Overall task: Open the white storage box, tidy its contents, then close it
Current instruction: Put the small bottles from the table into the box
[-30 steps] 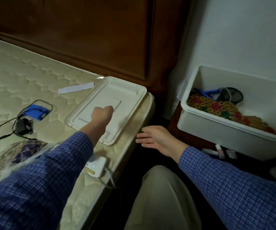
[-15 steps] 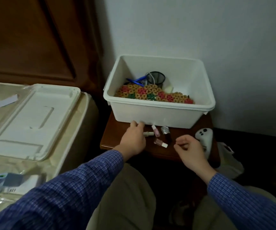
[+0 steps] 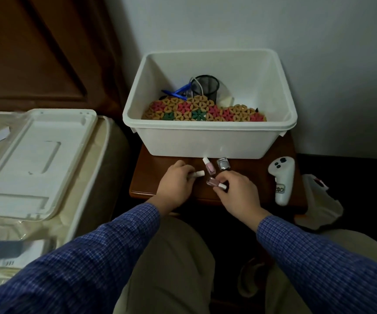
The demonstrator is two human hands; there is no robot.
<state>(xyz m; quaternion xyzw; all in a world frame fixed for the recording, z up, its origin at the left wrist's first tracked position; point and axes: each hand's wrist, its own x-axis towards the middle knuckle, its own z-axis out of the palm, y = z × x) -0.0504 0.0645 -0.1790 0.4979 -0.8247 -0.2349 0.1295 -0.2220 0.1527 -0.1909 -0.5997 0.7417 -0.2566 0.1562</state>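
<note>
Where hands (image 3: pixel 208 189) curl, bottles (image 3: pixel 215 182) half-hidden

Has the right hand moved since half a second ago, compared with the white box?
Yes. The right hand has moved left and closer to the box, and now pinches the lying pink bottle on the nightstand.

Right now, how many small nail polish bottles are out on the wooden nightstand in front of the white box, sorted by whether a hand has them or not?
Gripped in the left hand: 1, white-capped bottle.
Pinched in the right hand: 1, mauve bottle lying on its side.
Standing free: 2, pale pink bottle and silver glitter bottle.
Total: 4.
</note>
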